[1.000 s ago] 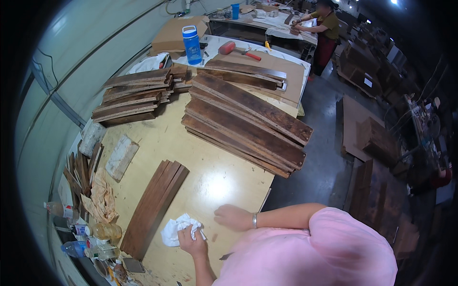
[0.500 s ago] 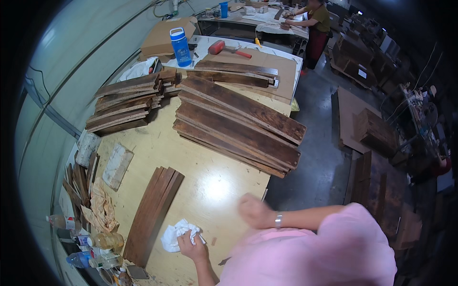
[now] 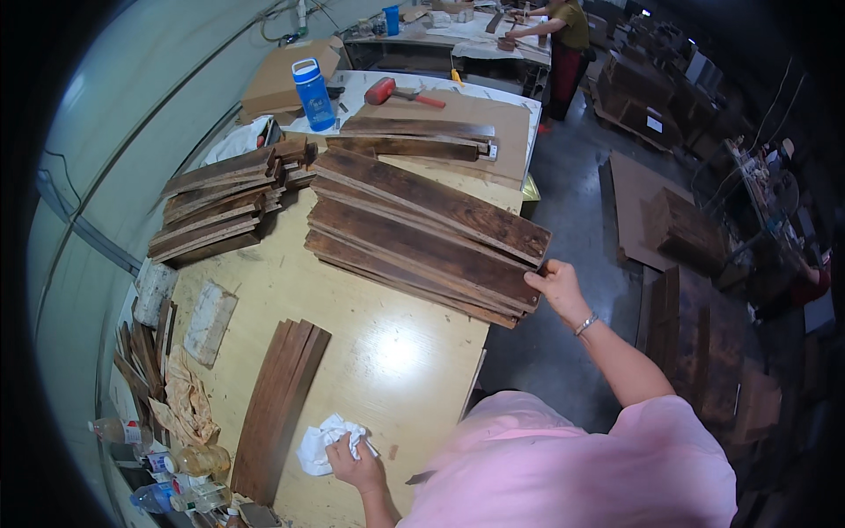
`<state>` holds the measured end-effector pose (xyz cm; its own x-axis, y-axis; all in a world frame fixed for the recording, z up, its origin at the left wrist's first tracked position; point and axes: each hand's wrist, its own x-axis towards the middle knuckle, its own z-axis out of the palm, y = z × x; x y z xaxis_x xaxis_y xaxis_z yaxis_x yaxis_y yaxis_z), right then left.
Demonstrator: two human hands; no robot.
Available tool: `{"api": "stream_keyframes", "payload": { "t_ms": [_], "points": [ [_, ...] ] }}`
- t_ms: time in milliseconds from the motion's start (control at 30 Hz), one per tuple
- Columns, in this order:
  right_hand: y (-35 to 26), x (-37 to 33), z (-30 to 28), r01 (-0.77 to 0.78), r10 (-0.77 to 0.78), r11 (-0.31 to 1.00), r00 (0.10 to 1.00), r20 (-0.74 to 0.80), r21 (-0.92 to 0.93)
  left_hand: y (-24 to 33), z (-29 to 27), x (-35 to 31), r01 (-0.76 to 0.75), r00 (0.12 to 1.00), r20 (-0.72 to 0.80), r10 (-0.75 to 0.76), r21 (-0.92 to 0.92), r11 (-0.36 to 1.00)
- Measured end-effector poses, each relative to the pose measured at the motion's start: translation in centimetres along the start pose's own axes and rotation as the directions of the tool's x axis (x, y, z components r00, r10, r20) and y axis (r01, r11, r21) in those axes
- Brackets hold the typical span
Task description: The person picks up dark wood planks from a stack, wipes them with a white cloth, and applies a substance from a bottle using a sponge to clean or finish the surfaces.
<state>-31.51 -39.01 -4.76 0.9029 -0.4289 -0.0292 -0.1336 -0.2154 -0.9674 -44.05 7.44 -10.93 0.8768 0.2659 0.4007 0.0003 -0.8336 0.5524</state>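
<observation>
My right hand (image 3: pixel 558 289) is at the right end of a stack of dark brown wooden boards (image 3: pixel 414 235), its thumb on top of one board (image 3: pixel 436 253) and its fingers closed round the end. Down at the near part of the table, my left hand (image 3: pixel 355 464) is closed on a crumpled white cloth (image 3: pixel 319 447) resting on the tabletop. Just left of the cloth lies a small bundle of brown boards (image 3: pixel 280 400) set side by side.
More boards are piled at the left (image 3: pixel 220 207) and far side (image 3: pixel 418 141). Behind them stand a blue bottle (image 3: pixel 314 97) and a red mallet (image 3: pixel 382 91). Plastic bottles (image 3: pixel 201 461) and a stained rag (image 3: pixel 187 407) line the left edge. A co-worker (image 3: pixel 568 44) stands at another table.
My right hand has gone from near my body out to the right end of the board stack and taken hold of a board. The left hand stays on the cloth.
</observation>
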Motion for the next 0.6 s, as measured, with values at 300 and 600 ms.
{"api": "stream_keyframes", "payload": {
  "t_ms": [300, 600],
  "points": [
    [-5.6, -1.5, -0.6, -0.242, 0.245, 0.967, 0.968, 0.045, -0.074, 0.3, -0.1, 0.1, -0.002, 1.0, -0.002, 0.002, -0.022, 1.0],
    [-4.9, -2.9, -1.3, -0.304, 0.299, 0.931, 0.953, 0.057, 0.204, 0.0, 0.0, 0.1, -0.014, 1.0, -0.015, 0.013, -0.035, 0.999]
  ]
}}
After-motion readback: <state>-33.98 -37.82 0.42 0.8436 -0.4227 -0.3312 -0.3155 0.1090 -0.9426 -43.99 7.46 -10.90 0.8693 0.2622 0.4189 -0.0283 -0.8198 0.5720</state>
